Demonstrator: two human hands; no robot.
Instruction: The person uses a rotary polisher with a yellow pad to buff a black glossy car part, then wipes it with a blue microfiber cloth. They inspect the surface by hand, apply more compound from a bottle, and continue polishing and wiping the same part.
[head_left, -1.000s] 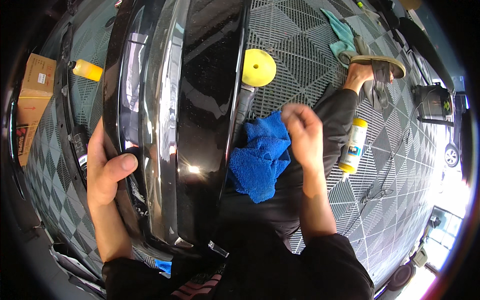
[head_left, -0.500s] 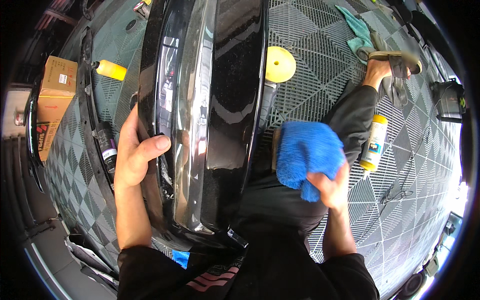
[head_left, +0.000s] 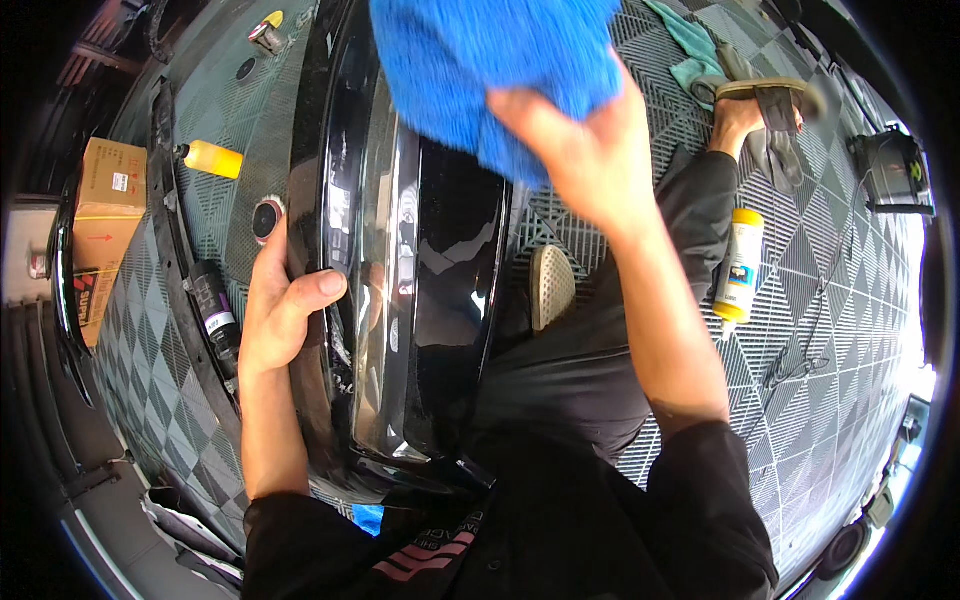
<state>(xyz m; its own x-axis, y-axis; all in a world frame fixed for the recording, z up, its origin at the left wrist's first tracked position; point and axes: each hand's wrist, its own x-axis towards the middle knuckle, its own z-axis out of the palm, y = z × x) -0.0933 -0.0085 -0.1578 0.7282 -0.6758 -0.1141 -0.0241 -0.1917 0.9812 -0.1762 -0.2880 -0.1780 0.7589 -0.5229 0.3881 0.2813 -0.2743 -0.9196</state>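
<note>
A long, glossy black car panel (head_left: 455,300) with a clear lens strip (head_left: 375,350) down its length stands before me against my lap. My left hand (head_left: 280,320) grips its left edge, thumb on the front face and fingers behind. My right hand (head_left: 590,165) is closed on a fluffy blue microfiber cloth (head_left: 480,70), which lies over the upper part of the panel and hides it there. Beside my left fingertips is a small round dark disc (head_left: 267,218) with a pale fuzzy rim; I cannot tell whether they touch.
On the tiled floor are a yellow bottle (head_left: 212,159), a dark bottle (head_left: 216,315) by a long black strip (head_left: 165,170), and a white bottle with yellow ends (head_left: 738,265). A cardboard box (head_left: 108,190) stands left. A teal cloth (head_left: 690,45) lies beyond my sandalled foot (head_left: 745,110).
My right hand has carried the blue cloth up and left, from above my leg onto the panel's upper part. The yellow round pad is now out of sight. My left hand keeps its hold.
</note>
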